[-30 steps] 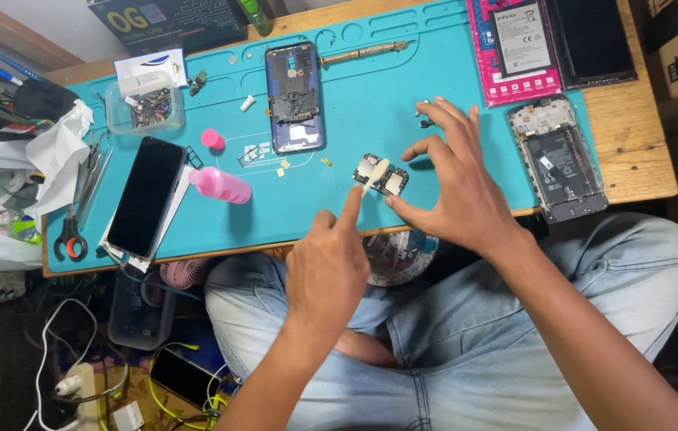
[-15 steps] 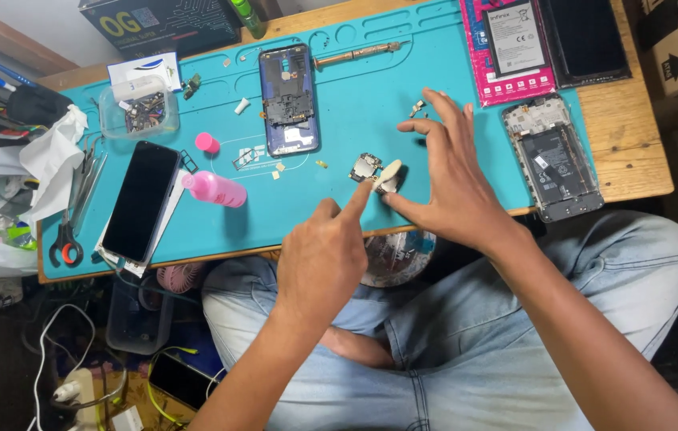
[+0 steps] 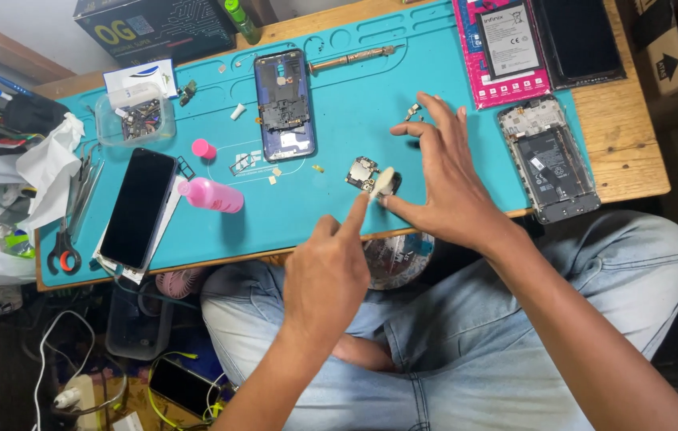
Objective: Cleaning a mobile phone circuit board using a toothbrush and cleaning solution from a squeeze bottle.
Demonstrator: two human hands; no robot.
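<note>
At the left edge of the worktop (image 3: 630,136), scissors with red and black handles (image 3: 62,252) lie beside crumpled white tissue (image 3: 52,164). Next to them, on the teal repair mat (image 3: 451,72), a black phone (image 3: 137,207) lies screen up on a white sheet, with a clear tray of small parts (image 3: 135,120) above it. A pink bottle (image 3: 211,195) lies on its side just right of the phone, its pink cap (image 3: 203,148) apart from it. Further right an opened phone frame (image 3: 284,104) lies face down, and a metal screwdriver (image 3: 352,59) rests near its top corner. Near the middle of the mat's front edge sits a small circuit board (image 3: 364,172). The left hand (image 3: 327,275) is mostly curled, index finger stretched out and pressing a small pale piece (image 3: 382,183), perhaps a swab or pad, onto the board. The right hand (image 3: 443,179) is spread, thumb and forefinger steadying the board's right side while the other fingers splay above the mat. Beyond it lie a pink battery package (image 3: 502,49), a dark phone screen (image 3: 578,40), and a phone with its back removed (image 3: 548,160) at the worktop's right end. A cardboard box (image 3: 674,48) stands at the far right.
</note>
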